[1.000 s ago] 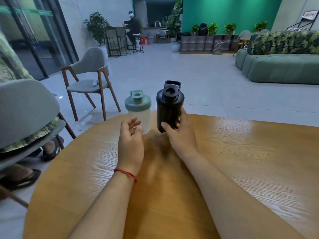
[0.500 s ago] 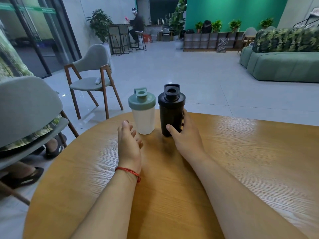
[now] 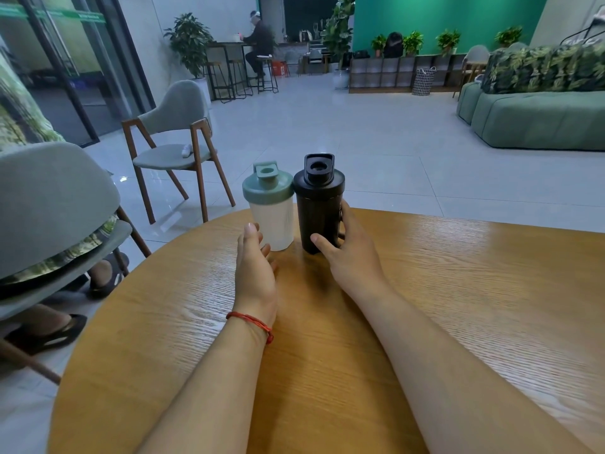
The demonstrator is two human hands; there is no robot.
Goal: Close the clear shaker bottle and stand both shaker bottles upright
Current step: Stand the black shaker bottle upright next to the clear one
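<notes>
Two shaker bottles stand upright side by side near the far edge of the round wooden table (image 3: 458, 290). The clear shaker bottle (image 3: 271, 221) on the left has a sage green lid screwed on. The black shaker bottle (image 3: 317, 211) on the right has a black lid with its flip cap raised. My right hand (image 3: 347, 257) wraps the black bottle's lower half, thumb in front and fingers behind. My left hand (image 3: 255, 273) rests on the table with fingers extended, its fingertips just at the clear bottle's base, holding nothing.
A grey upholstered chair (image 3: 176, 149) stands on the tiled floor beyond the table's left. Another grey chair (image 3: 49, 208) with someone seated is close at the left. A green sofa (image 3: 540, 119) sits far right. A person sits at a high counter in the background.
The black bottle went from slightly lifted and tilted to standing on the table beside the clear one. My left hand lowered from near the clear bottle and flattened on the table.
</notes>
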